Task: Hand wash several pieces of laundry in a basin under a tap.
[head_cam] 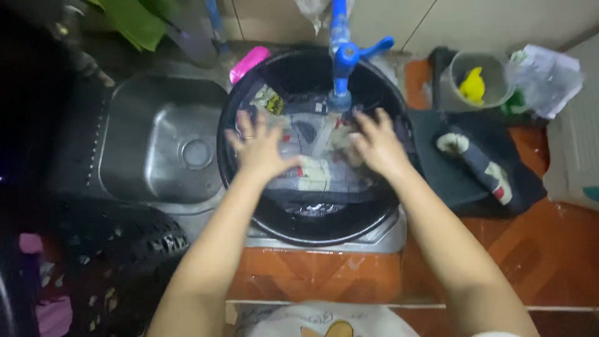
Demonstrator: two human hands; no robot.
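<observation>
Here, from the head view, we take the black basin [249, 206] as our landmark: it sits over the right half of a steel sink [159, 146], and inside it lies a wet patterned cloth [312, 168] in dark, white and red patches, soaking in shallow water. Our left hand [259, 146] presses flat on the cloth at the basin's left side, fingers [240, 122] spread apart and clamped on nothing. Our right hand [377, 146] rests on the cloth toward the basin's right side, its fingers [365, 125] loosely apart, the tips touching the fabric near the middle; we cannot tell whether they pinch any of it. Above the basin's far rim hangs a blue tap [342, 56], with a pink object [248, 63] just beside that rim to the left. Right of the basin, on the orange table [549, 237], lies another dark patterned garment [480, 165], and beyond it stands a clear tub [493, 78] holding something yellow [472, 85]. Left of and below the basin sits a black perforated basket [134, 240].
</observation>
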